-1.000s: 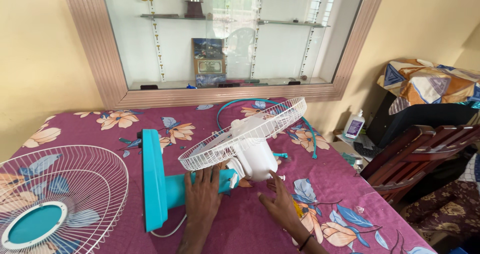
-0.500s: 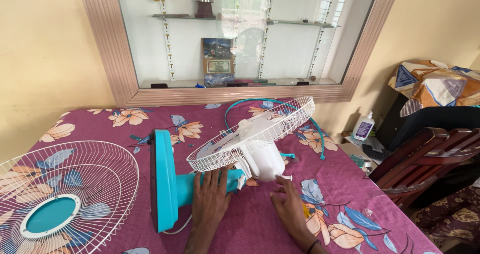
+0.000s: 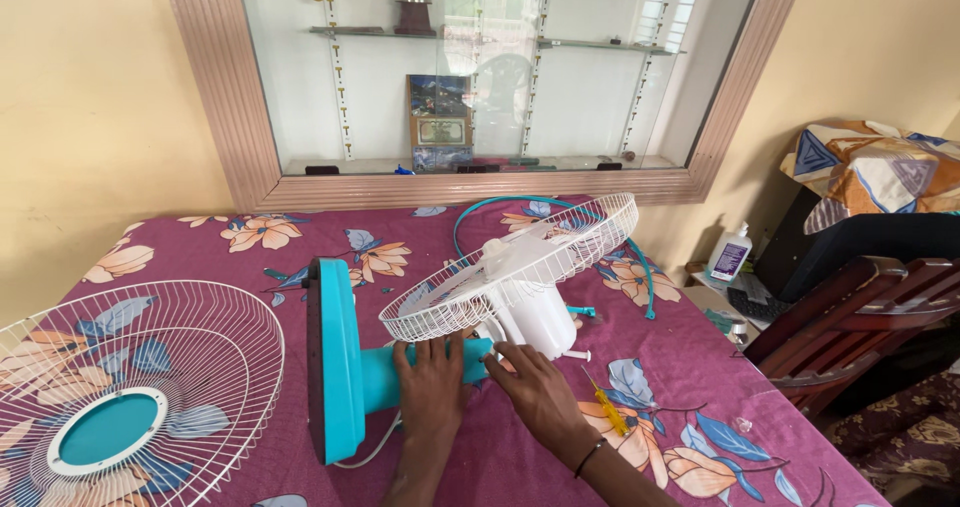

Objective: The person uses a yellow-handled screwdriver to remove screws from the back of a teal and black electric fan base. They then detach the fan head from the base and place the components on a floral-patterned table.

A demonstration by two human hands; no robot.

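The table fan (image 3: pixel 440 337) lies on its side on the table (image 3: pixel 520 457), its round teal base (image 3: pixel 335 357) standing on edge to the left and its white rear grille (image 3: pixel 510 265) tilted up to the right. I see my left hand (image 3: pixel 432 387) laid over the teal neck (image 3: pixel 400 372), fingers curled on it just under the grille's rim. My right hand (image 3: pixel 535 392) rests flat and open beside it, fingertips touching the joint where the neck meets the white motor housing (image 3: pixel 535 317), gripping nothing. A yellow-handled screwdriver (image 3: pixel 607 405) lies on the cloth just right of that hand. The loose front grille (image 3: pixel 130 397) sits well apart at the left.
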